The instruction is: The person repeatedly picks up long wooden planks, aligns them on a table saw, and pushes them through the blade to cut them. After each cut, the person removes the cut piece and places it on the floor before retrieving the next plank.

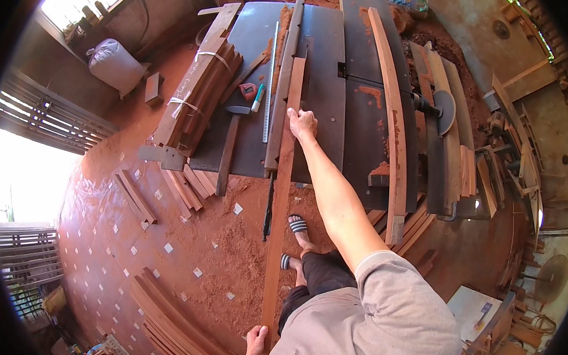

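"How's the grip?"
"Right hand clasps the long wooden strip; left hand seems closed on its near end, partly hidden."
"And the strip?"
"Partly over the dark table, along the rail, the rest above the floor."

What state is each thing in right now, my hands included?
Wooden strip: held, overhanging the near edge of the table
Left hand: closed on the strip's near part
Right hand: closed on the strip over the table
Hammer: lying on the table, handle overhanging
Tape measure: lying on the table
Marker: lying down, cap unclear
Wood bundle: tied in two places
White sack: bulging, bunched at top
Disc: upright, spinning or not unclear
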